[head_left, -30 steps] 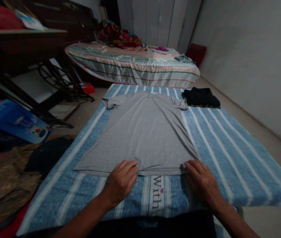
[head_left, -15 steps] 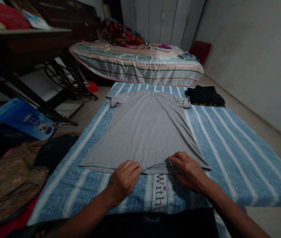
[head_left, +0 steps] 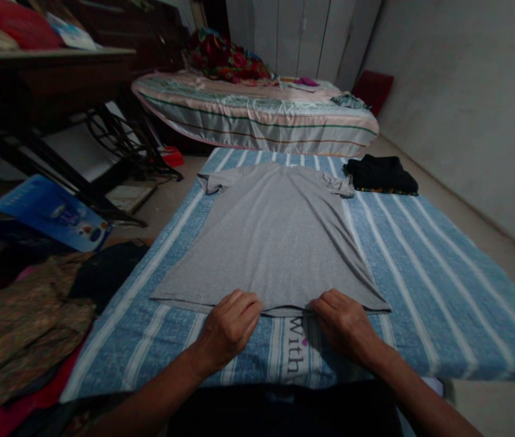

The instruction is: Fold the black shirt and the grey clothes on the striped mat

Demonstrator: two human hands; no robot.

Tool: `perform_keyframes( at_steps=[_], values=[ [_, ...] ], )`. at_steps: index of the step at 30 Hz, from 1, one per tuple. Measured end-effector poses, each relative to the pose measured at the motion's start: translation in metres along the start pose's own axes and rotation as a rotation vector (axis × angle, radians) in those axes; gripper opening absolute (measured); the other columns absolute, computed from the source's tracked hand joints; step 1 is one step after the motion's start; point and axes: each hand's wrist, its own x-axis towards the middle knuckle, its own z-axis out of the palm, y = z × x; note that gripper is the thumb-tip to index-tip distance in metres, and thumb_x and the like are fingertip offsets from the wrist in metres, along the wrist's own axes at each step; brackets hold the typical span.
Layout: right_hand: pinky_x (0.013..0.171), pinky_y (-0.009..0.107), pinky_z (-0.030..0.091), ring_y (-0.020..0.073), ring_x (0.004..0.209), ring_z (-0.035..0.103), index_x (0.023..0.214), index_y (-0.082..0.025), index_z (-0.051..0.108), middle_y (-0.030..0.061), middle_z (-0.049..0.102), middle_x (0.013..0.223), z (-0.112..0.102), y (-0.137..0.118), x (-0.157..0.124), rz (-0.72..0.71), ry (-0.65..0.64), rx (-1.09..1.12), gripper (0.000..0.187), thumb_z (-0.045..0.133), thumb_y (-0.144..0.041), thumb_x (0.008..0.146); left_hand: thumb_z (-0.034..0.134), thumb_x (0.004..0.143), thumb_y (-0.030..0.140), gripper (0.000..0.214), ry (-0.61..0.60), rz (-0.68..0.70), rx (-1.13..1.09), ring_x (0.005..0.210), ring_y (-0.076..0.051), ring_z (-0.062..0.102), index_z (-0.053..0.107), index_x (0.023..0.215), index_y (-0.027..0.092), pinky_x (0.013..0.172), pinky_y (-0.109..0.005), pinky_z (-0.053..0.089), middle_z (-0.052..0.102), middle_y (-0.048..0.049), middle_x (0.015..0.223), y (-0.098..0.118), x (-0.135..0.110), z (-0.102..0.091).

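Observation:
A grey T-shirt (head_left: 275, 237) lies spread flat on a blue-and-white striped sheet (head_left: 430, 285), collar end far from me, hem towards me. My left hand (head_left: 230, 328) has its fingers curled on the hem a little left of the middle. My right hand (head_left: 346, 325) pinches the hem right of the middle. The printed word "With" on the sheet shows between the two hands.
A folded black garment (head_left: 382, 176) lies on the sheet at the far right corner. A bed (head_left: 257, 115) with striped cover and heaped clothes stands behind. A dark table (head_left: 48, 79) and a blue box (head_left: 52, 212) are at left, loose clothes (head_left: 20, 328) on the floor.
My right hand has slid left along the hem, from the shirt's right corner towards the middle. My left hand has stayed put. The view shifted slightly left.

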Motion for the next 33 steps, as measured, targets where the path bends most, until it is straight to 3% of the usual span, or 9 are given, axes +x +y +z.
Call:
perform_keyframes(
  at_steps=[8,15,22,28,33],
  values=[
    [0.071,0.031,0.042,0.0192,0.082,0.050,0.093,-0.017,0.061,0.0065,0.057,0.087,-0.006,-0.009,0.005,-0.014,-0.062,0.110,0.012,0.055,-0.017,0.083,0.049,0.087,0.012,0.012,-0.038,-0.028,-0.021,0.077,-0.017,0.052,0.060,0.091,0.015,0.069,-0.031,0.046,0.060,-0.0063,0.084,0.003,-0.001,-0.007],
    [0.074,0.033,0.046,0.0196,0.086,0.054,0.095,-0.016,0.060,0.0086,0.061,0.092,-0.004,-0.010,0.001,-0.073,0.152,0.178,0.010,0.052,-0.017,0.088,0.051,0.086,0.014,0.010,-0.015,-0.053,-0.041,0.074,-0.016,0.053,0.060,0.087,0.016,0.069,-0.031,0.045,0.060,-0.0050,0.084,0.004,-0.006,-0.019],
    [0.072,0.032,0.047,0.0198,0.084,0.055,0.098,-0.017,0.060,0.0085,0.061,0.091,0.003,-0.011,0.011,-0.005,0.159,0.154,0.013,0.054,-0.023,0.088,0.053,0.086,0.014,0.008,0.020,-0.125,-0.068,0.079,-0.017,0.054,0.058,0.092,0.016,0.072,-0.032,0.046,0.061,-0.0064,0.088,0.004,-0.004,-0.017],
    [0.068,0.031,0.044,0.0190,0.076,0.049,0.085,-0.017,0.061,0.0068,0.059,0.084,0.019,-0.019,0.018,-0.058,0.118,0.042,0.017,0.045,-0.010,0.086,0.051,0.087,0.015,0.009,-0.005,-0.123,-0.037,0.079,-0.018,0.054,0.059,0.091,0.015,0.072,-0.032,0.047,0.060,-0.0065,0.087,0.005,-0.001,-0.014],
    [0.073,0.031,0.044,0.0200,0.085,0.050,0.093,-0.016,0.061,0.0088,0.059,0.092,0.026,-0.016,0.007,-0.159,0.153,0.049,0.021,0.042,-0.007,0.087,0.048,0.088,0.012,0.012,-0.047,-0.099,-0.018,0.076,-0.017,0.051,0.059,0.091,0.014,0.070,-0.031,0.045,0.058,-0.0060,0.083,0.003,-0.002,-0.012]
  ],
)
